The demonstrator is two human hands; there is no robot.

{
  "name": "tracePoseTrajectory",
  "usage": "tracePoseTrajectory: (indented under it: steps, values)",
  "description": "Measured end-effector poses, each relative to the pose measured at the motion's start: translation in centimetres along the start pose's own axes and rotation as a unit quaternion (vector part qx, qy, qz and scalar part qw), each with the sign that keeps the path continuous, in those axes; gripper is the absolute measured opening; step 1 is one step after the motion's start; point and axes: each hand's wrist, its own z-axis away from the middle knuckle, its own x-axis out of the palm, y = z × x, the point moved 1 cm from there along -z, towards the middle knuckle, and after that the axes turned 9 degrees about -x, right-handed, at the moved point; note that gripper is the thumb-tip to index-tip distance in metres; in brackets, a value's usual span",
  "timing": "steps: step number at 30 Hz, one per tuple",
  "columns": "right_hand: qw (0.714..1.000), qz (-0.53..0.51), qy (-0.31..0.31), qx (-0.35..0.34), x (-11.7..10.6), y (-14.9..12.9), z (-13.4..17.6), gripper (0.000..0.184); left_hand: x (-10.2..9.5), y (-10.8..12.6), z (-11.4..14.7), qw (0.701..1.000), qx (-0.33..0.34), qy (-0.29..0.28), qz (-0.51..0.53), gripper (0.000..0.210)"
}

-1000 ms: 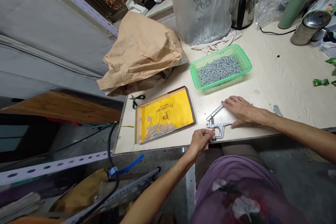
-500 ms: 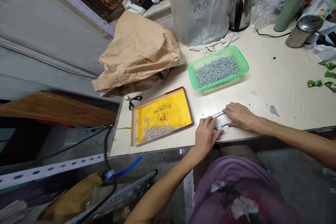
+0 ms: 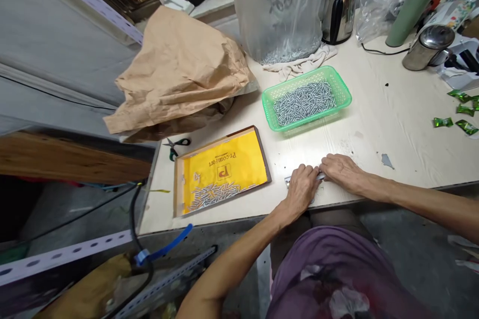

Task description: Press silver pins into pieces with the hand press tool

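Observation:
Near the table's front edge, my left hand (image 3: 302, 187) is closed over a flat silver metal piece (image 3: 287, 182), palm down. One end of it shows left of the fingers, and the rest is mostly covered, so its kind is unclear. My right hand (image 3: 341, 173) pinches the same piece on its right side, the fingertips of both hands almost meeting. To the left lies a shallow cardboard tray (image 3: 265, 152) lined with a yellow sheet. Small metal pins (image 3: 215, 193) are heaped along its near side. Behind the hands stands a green plastic basket (image 3: 267, 112) full of similar metal pins (image 3: 305, 102).
Scissors (image 3: 175, 147) lie beyond the tray's left corner, before a crumpled brown paper bag (image 3: 183, 70). At the back are a clear plastic bag (image 3: 277, 10), a cloth (image 3: 303, 62) and a steel kettle (image 3: 339, 10). Green-wrapped sweets (image 3: 442, 122) and a steel cup (image 3: 428, 47) are at right.
My left hand has slid right and turned over the metal piece, covering more of it, and the hands are closer together. The view has shifted slightly.

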Motion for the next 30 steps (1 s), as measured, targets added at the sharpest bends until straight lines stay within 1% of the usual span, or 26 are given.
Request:
tracePoseTrajectory:
  steps: [3, 5, 6, 7, 10, 11, 12, 14, 15, 17, 20, 22, 23, 24, 26, 28, 29, 30]
  values:
    - [1.000, -0.004, 0.004, 0.012, 0.2, -0.4, -0.1, 0.013, 0.5, 0.0, 0.0, 1.000, -0.008, 0.010, 0.002, 0.015]
    - [1.000, 0.007, 0.006, 0.024, 0.0, -0.3, 0.0, 0.012, 0.9, -0.2, -0.1, 1.000, -0.009, 0.019, 0.013, 0.019]
    - [1.000, 0.011, 0.010, 0.026, -0.1, -0.1, 0.0, 0.009, 1.1, -0.2, 0.0, 0.999, -0.010, 0.031, 0.021, 0.023]
    - [1.000, 0.008, 0.015, 0.022, -0.3, 0.4, 0.0, 0.011, 1.4, -0.2, 0.1, 0.998, -0.014, 0.047, 0.030, 0.027]
    - [0.999, -0.038, 0.020, -0.023, -0.8, 2.4, -0.2, 0.038, 2.5, 0.3, 1.0, 0.992, -0.017, 0.106, 0.060, 0.037]
    - [0.997, -0.061, 0.018, -0.038, -0.9, 3.1, -0.4, 0.042, 3.0, 0.7, 1.5, 0.991, -0.008, 0.119, 0.065, 0.039]
    - [0.996, -0.079, 0.019, -0.044, -0.9, 3.8, -0.6, 0.041, 3.5, 1.1, 2.0, 0.990, 0.006, 0.126, 0.067, 0.040]
    - [0.995, -0.091, 0.036, -0.024, -1.0, 4.9, -1.2, 0.030, 4.3, 2.0, 2.9, 0.989, 0.034, 0.128, 0.066, 0.040]
    - [0.995, -0.086, 0.048, -0.011, -1.1, 5.3, -1.6, 0.024, 4.6, 2.4, 3.2, 0.989, 0.042, 0.126, 0.065, 0.042]
    - [0.996, -0.060, 0.061, 0.010, -1.3, 5.6, -2.6, 0.019, 4.8, 2.9, 3.7, 0.990, 0.048, 0.117, 0.067, 0.046]
    - [0.998, -0.009, 0.056, 0.032, -1.9, 4.8, -4.0, 0.024, 4.3, 3.1, 3.8, 0.990, 0.043, 0.105, 0.085, 0.050]
    - [0.997, 0.015, 0.057, 0.042, -2.1, 3.4, -4.7, 0.029, 3.6, 3.0, 3.6, 0.989, 0.039, 0.103, 0.102, 0.055]
    - [0.998, 0.017, 0.057, 0.028, -2.0, 2.4, -4.9, 0.030, 3.2, 3.0, 3.5, 0.988, 0.039, 0.099, 0.113, 0.056]
    - [0.998, 0.011, 0.057, -0.001, -1.8, 1.2, -5.1, 0.030, 2.9, 3.0, 3.4, 0.987, 0.038, 0.092, 0.124, 0.056]
    - [0.994, -0.014, 0.053, -0.090, -1.1, -1.3, -5.4, 0.027, 2.6, 3.2, 3.8, 0.986, 0.047, 0.063, 0.148, 0.048]
    - [0.982, -0.032, 0.046, -0.179, -0.2, -3.4, -5.7, 0.024, 3.0, 3.6, 5.0, 0.978, 0.089, 0.020, 0.186, 0.034]
    - [0.976, -0.029, 0.042, -0.211, 0.2, -4.1, -5.9, 0.024, 3.5, 3.7, 5.9, 0.971, 0.110, -0.001, 0.214, 0.029]
    - [0.971, -0.021, 0.036, -0.236, 0.6, -4.6, -6.1, 0.025, 4.0, 3.7, 6.9, 0.963, 0.112, -0.011, 0.245, 0.025]
